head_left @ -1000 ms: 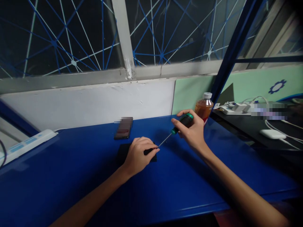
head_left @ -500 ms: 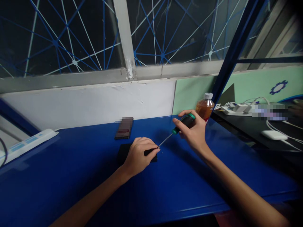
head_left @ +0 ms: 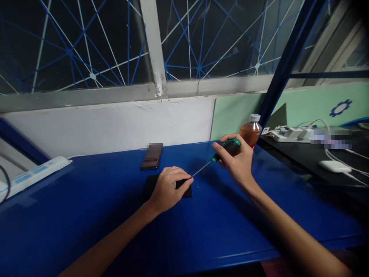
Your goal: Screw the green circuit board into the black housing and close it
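Note:
My right hand [head_left: 236, 159] is wrapped round the black and green handle of a screwdriver [head_left: 222, 151], whose thin shaft slants down to the left. Its tip meets a flat black device [head_left: 150, 183] lying on the blue table [head_left: 86, 215]. My left hand [head_left: 168, 188] rests curled on top of that device, thumb and finger pinched close to the screwdriver tip. The hand hides most of the device.
A dark phone [head_left: 151, 156] lies behind the device. An amber bottle with a white cap [head_left: 251, 130] stands behind my right hand. A white power strip [head_left: 31, 175] sits at the far left. Chargers and cables [head_left: 305, 132] cover the black desk to the right.
Both hands stay at the same spot. The screwdriver handle has shifted only slightly in my right hand.

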`<state>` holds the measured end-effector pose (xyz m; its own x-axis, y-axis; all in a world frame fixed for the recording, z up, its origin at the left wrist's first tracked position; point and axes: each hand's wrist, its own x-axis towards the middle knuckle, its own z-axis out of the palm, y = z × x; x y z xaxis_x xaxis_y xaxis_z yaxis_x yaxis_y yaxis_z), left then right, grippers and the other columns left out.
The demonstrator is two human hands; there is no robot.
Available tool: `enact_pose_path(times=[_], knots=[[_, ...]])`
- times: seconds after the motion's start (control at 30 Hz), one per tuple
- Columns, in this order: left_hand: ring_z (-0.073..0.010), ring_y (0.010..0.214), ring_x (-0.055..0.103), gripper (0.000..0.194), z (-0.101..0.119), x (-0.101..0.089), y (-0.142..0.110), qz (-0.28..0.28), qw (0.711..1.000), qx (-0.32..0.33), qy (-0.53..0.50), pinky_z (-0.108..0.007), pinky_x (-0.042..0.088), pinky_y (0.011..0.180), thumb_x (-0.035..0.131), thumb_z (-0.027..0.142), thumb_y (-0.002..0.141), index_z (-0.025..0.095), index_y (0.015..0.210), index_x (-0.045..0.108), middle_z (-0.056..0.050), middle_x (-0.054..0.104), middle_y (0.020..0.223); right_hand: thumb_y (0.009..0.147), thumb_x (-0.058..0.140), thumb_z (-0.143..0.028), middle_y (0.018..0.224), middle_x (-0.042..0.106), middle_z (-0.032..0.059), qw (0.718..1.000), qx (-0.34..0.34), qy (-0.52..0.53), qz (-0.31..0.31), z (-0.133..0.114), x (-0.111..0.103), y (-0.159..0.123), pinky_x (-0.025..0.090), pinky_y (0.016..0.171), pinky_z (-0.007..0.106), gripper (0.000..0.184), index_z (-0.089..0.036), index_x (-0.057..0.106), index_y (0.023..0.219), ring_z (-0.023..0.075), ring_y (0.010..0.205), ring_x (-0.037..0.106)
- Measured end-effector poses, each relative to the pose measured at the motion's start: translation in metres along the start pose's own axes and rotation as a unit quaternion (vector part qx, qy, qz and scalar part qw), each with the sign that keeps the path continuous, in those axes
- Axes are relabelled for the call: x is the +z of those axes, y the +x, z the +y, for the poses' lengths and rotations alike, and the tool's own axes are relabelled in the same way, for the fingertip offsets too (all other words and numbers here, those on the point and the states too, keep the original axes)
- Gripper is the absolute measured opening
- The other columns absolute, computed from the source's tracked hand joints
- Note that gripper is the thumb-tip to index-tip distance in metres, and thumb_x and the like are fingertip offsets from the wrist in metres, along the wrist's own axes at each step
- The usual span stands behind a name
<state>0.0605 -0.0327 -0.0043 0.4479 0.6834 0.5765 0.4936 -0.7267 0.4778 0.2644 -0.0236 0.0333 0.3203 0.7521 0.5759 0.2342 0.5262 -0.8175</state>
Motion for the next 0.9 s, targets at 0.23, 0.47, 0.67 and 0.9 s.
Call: enact_pose_path(times=[0.23, 0.47, 0.67, 0.9], knots=[[-0.0179, 0.076, 0.064, 0.013, 0.000, -0.002, 0.002, -0.003, 1.000, -0.013, 0.004, -0.037, 0.045, 0.078, 0.059, 0.022, 0.085, 0.022, 0.080, 0.071, 0.000, 0.072, 0.081, 0.075, 0.069, -0.034, 0.053, 0.045, -0.0073, 1.000, -0.019, -0.008, 0.006, 0.002, -0.001, 0.000, 0.036, 0.034, 0.021, 0.023, -0.022, 0.052, 0.084, 0.0080, 0.039, 0.045], [-0.0170, 0.075, 0.064, 0.014, -0.002, -0.004, 0.002, -0.001, 1.000, -0.002, 0.010, -0.036, 0.042, 0.076, 0.058, 0.021, 0.086, 0.022, 0.078, 0.070, 0.000, 0.072, 0.081, 0.076, 0.070, -0.033, 0.052, 0.047, -0.0077, 1.000, -0.023, -0.004, 0.002, 0.001, -0.001, -0.002, 0.036, 0.034, 0.021, 0.023, -0.022, 0.052, 0.085, 0.0080, 0.037, 0.046], [-0.0164, 0.076, 0.064, 0.012, -0.009, -0.007, 0.002, -0.007, 0.999, 0.009, 0.032, -0.036, 0.042, 0.077, 0.059, 0.022, 0.086, 0.023, 0.080, 0.070, 0.001, 0.072, 0.083, 0.077, 0.069, -0.035, 0.045, 0.051, -0.0082, 0.999, 0.002, 0.007, -0.041, 0.002, 0.001, -0.002, 0.038, 0.032, 0.022, 0.026, -0.022, 0.051, 0.091, 0.0111, 0.031, 0.050], [-0.0222, 0.096, 0.062, 0.023, -0.013, -0.016, 0.006, -0.053, 0.996, -0.016, 0.065, -0.041, 0.043, 0.086, 0.061, 0.038, 0.084, 0.027, 0.103, 0.067, -0.002, 0.069, 0.103, 0.076, 0.069, -0.033, 0.045, 0.053, -0.0087, 0.999, -0.001, 0.032, -0.038, 0.001, 0.004, -0.003, 0.040, 0.031, 0.022, 0.026, -0.023, 0.051, 0.091, 0.0120, 0.031, 0.052]])
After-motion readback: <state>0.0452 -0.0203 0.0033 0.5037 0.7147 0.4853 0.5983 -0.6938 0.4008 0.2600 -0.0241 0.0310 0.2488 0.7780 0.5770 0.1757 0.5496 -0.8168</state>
